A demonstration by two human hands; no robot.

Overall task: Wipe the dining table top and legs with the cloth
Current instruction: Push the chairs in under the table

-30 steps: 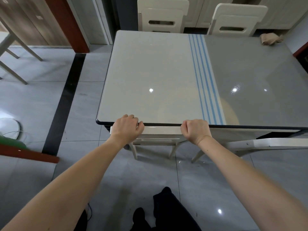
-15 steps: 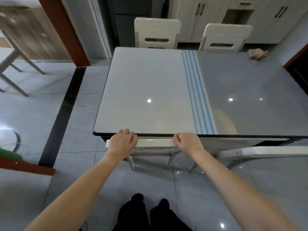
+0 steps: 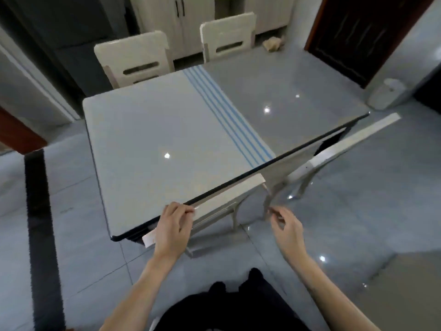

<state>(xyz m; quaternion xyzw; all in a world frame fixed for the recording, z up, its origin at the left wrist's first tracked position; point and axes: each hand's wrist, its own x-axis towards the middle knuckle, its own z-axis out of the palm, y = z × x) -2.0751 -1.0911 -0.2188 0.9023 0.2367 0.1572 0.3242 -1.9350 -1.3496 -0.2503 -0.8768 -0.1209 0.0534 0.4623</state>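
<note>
The left grip (image 3: pixel 173 229) clasps a chair (image 3: pixel 229 199); the right grip (image 3: pixel 287 229) hangs slack. The cloth (image 3: pixel 273 44) lies across the counter (image 3: pixel 148 139), far right corner.

Indoor scene in soft, cool, fairly bright light from overhead. The glossy bench (image 3: pixel 148 130) mirrors the ceiling lamps as small white spots, one on its pale left half and two on its grey right half. More pinpoints of glare dot the polished floor (image 3: pixel 358 223). Shadows are faint and soft-edged, deepest under the bench's near rim. Motion blur smears the whole picture and fine detail looks blocky. The right hand (image 3: pixel 287 231) is the most smeared, and the left hand (image 3: pixel 173 231) is a little crisper. The wide lens bows straight lines near the edges, the view is tilted, and the upper corners fall dim.
</note>
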